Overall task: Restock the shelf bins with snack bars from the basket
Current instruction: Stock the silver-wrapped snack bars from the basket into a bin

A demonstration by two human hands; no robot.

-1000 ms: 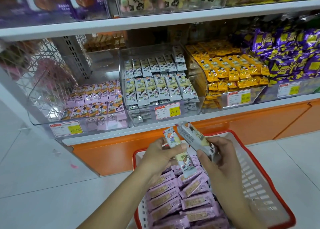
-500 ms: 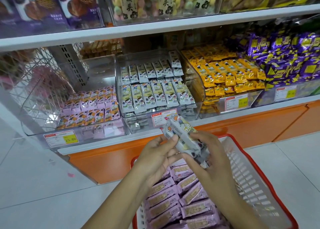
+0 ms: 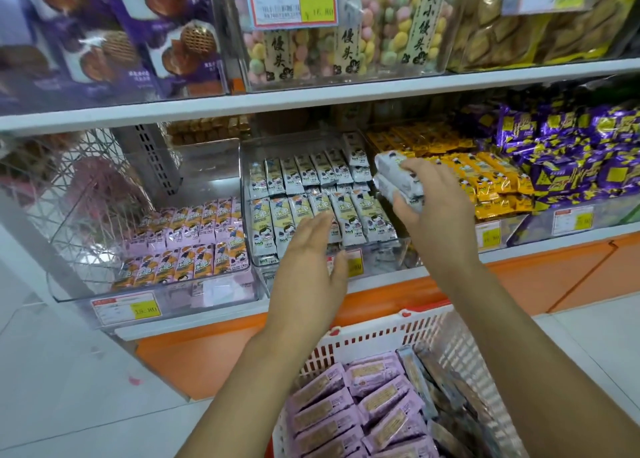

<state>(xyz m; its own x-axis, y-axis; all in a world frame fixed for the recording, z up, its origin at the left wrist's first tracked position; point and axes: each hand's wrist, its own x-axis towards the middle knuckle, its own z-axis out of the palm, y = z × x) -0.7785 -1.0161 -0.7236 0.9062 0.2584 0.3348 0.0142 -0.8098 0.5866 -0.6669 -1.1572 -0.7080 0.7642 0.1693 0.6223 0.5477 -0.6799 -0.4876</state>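
My right hand (image 3: 434,203) grips a small stack of grey-white snack bars (image 3: 396,177) at the right wall of the clear middle bin (image 3: 381,262), which holds rows of the same grey-white bars (image 3: 311,194). My left hand (image 3: 311,267) is open with straight fingers in front of that bin's front row, holding nothing. Below, the red-rimmed white basket (image 3: 408,329) holds several pink-wrapped bars (image 3: 349,405) and a few grey ones along its right side.
A clear bin of pink and orange bars (image 3: 187,246) sits to the left, a bin of yellow bars (image 3: 485,177) and purple packets (image 3: 571,153) to the right. An upper shelf (image 3: 311,101) overhangs the bins. Orange base panel and white floor lie below.
Both hands rose from above the basket to the middle bin. The bars passed into my right hand alone, and my left hand let go and opened.
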